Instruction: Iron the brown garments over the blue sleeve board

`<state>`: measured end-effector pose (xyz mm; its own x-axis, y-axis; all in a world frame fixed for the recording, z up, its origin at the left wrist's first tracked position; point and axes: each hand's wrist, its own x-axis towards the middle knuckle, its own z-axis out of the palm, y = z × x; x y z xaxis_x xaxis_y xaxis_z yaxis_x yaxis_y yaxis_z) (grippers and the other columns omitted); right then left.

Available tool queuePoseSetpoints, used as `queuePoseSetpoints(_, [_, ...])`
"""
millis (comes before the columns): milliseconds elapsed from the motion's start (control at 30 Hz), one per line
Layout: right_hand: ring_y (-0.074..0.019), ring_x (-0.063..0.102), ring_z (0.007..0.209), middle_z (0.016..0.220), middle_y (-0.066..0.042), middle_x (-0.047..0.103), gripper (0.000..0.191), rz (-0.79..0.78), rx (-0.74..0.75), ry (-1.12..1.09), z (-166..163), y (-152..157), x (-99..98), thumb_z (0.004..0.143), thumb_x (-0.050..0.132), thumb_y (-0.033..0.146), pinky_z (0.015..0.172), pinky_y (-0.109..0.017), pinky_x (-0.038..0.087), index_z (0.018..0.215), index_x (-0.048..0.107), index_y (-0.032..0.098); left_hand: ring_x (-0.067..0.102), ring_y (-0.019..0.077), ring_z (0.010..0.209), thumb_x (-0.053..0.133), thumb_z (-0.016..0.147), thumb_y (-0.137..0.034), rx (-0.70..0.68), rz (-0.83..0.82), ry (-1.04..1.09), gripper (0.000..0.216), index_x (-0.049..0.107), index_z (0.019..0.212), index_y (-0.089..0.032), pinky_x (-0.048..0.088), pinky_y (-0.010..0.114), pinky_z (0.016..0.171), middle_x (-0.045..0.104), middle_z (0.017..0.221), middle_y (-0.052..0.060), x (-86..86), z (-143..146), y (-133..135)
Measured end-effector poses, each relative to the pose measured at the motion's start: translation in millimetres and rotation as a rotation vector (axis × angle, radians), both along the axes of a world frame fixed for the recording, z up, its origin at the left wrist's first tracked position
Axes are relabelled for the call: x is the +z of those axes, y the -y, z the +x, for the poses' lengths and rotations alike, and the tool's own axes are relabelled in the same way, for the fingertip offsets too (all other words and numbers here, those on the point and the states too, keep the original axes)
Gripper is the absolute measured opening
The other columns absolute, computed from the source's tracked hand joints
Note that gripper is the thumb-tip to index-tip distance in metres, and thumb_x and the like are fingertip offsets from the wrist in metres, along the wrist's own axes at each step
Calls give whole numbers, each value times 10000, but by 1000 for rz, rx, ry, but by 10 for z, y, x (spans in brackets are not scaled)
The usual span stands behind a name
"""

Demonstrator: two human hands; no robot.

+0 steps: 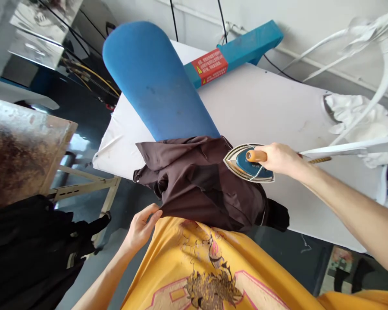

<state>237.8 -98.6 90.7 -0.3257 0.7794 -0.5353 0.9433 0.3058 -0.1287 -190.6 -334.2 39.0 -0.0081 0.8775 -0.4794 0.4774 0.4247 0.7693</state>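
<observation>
My right hand [280, 158] is wrapped round the wooden handle of an iron [256, 168], whose plate lies over the right part of a dark brown garment [210, 181]. Between thumb and fingers, my left hand [145, 224] pinches the garment's near left edge and draws the cloth taut towards me. The garment is draped over the near end of a blue padded pressing board [158, 82]. Black cloth [278, 214] shows at its lower right. How the garment lies under the iron is hidden.
Behind the board, a teal metal arm [245, 49] with a red warning label crosses the white-covered table [261, 103]. White hoses and crumpled white cloth [365, 112] are at the right. Black clothes [35, 241] hang at the left, near a worn brown table [22, 150].
</observation>
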Motion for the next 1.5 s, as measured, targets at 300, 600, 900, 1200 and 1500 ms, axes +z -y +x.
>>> queuePoseSetpoints(300, [-202,655,775,989,-60,760,329,-78,21,32,439,-279,-592,856,527,215,654,-281,341,1102,743,253,454,139,675,557,931,-580,70,-45,-147,441,546,715,-196,412,232,618,484,703,-10,19,207,-17])
queuePoseSetpoints(600, [-186,616,741,1226,-108,722,404,148,-221,5,1109,-413,-106,893,607,373,650,-321,350,1273,646,241,471,145,705,595,916,-533,149,-92,-97,394,574,724,-190,410,240,658,512,714,-11,-44,278,-1])
queuePoseSetpoints(900, [-177,688,740,1508,-93,523,283,151,307,-30,-555,134,524,928,491,192,648,-332,473,1039,750,216,477,145,731,577,936,-566,104,-152,75,437,550,734,-179,419,248,691,494,730,-11,-125,167,-3])
queuePoseSetpoints(1200, [-214,725,777,1125,-160,689,334,143,445,-120,-2071,482,422,945,373,56,594,-297,498,967,701,112,409,116,696,544,1000,-459,16,9,172,400,497,718,-178,358,235,659,441,730,-24,-94,38,37])
queuePoseSetpoints(1500, [-241,728,796,878,-60,757,214,23,331,128,-1520,323,446,904,498,107,632,-297,382,972,674,206,456,111,682,510,1023,-383,-82,121,207,355,523,733,-179,371,234,672,493,721,-23,-39,-68,2])
